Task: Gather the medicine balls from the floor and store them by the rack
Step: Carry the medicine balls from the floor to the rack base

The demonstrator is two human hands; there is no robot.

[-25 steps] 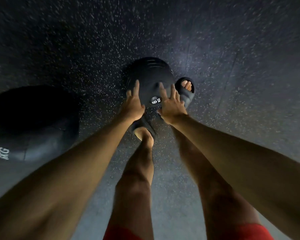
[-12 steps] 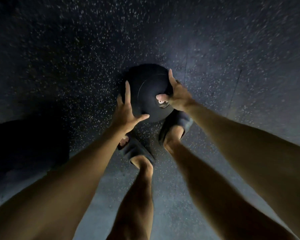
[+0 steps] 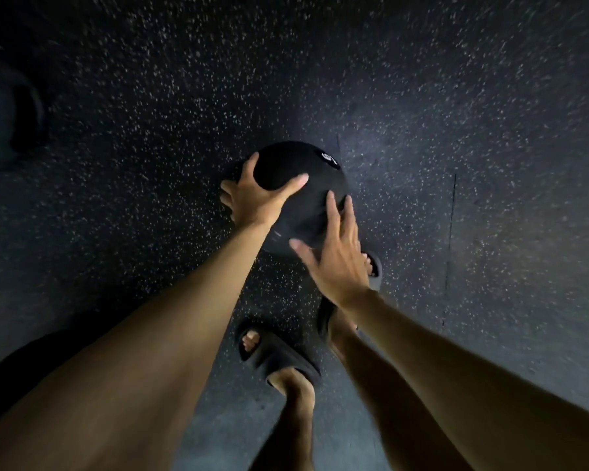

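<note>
A black medicine ball (image 3: 286, 171) with a small white weight label near its top sits between my hands, in front of my feet. My left hand (image 3: 255, 198) clasps its left side, thumb hooked over the near top. My right hand (image 3: 334, 263) lies with spread fingers against the ball's near right side. I cannot tell whether the ball touches the floor.
The floor is dark speckled rubber (image 3: 456, 130). A large dark round ball (image 3: 4, 110) lies at the far left edge. Another dark shape (image 3: 24, 362) shows at the lower left behind my left forearm. My feet wear dark slides (image 3: 279, 358).
The ball has turned so its label now faces up and away. My left hand went from flat against its side to clasping it; my right hand slid to the near right side.
</note>
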